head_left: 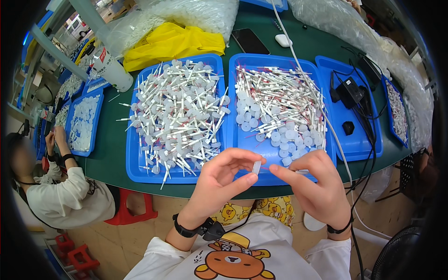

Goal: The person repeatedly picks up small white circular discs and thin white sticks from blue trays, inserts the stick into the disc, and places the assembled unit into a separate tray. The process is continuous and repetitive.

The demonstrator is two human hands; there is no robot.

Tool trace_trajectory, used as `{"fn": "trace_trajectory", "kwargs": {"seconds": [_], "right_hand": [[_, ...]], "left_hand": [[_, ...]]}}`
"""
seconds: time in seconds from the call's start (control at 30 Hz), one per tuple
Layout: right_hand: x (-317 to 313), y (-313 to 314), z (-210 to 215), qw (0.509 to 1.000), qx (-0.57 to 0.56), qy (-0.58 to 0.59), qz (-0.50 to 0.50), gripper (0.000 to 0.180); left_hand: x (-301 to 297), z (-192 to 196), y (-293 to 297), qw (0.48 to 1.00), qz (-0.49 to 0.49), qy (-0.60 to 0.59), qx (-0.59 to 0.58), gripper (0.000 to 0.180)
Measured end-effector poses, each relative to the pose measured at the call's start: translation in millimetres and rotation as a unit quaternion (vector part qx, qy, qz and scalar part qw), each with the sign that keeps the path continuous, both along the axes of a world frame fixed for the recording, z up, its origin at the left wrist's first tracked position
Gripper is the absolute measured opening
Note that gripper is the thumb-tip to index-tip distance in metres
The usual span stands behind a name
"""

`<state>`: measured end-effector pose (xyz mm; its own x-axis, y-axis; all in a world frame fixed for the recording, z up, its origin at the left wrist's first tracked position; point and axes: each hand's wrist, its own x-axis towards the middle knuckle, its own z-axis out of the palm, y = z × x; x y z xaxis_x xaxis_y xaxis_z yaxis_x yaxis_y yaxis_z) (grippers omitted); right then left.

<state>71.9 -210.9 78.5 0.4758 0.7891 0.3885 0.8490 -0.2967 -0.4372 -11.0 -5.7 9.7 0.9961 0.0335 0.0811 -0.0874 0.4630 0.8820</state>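
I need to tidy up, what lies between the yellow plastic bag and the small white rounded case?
A black rectangular smartphone lies between the bag and the case, in the head view.

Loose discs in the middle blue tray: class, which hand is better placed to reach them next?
Probably the right hand: it is beside the nearest loose discs, though it seems to hold a white stick. The left hand is farther left, pinching a pale piece.

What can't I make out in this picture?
All in the head view:
Pale piece in the left hand: partly covered by the grip, so its full shape is unclear.
White stick in the right hand: mostly hidden by that hand.
What the co-worker's hands hold: too small.
Black fan: cut off by the dark rim.
Large left tray: base mostly buried under the heap.
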Motion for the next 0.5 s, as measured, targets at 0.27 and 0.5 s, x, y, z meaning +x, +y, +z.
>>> {"fn": "trace_trajectory", "kwargs": {"seconds": [0.27,0.5], "right_hand": [[-2.7,-0.3,-4.3,0.995,-0.009,-0.104,0.001,0.047],[-1.4,0.0,-4.9,0.986,-0.003,-0.167,-0.024,0.050]], "left_hand": [[0.5,1.0,-4.3,1.000,0.004,0.021,-0.003,0.031],[-0.2,-0.2,-3.2,1.000,-0.001,-0.003,0.028,0.030]]}}
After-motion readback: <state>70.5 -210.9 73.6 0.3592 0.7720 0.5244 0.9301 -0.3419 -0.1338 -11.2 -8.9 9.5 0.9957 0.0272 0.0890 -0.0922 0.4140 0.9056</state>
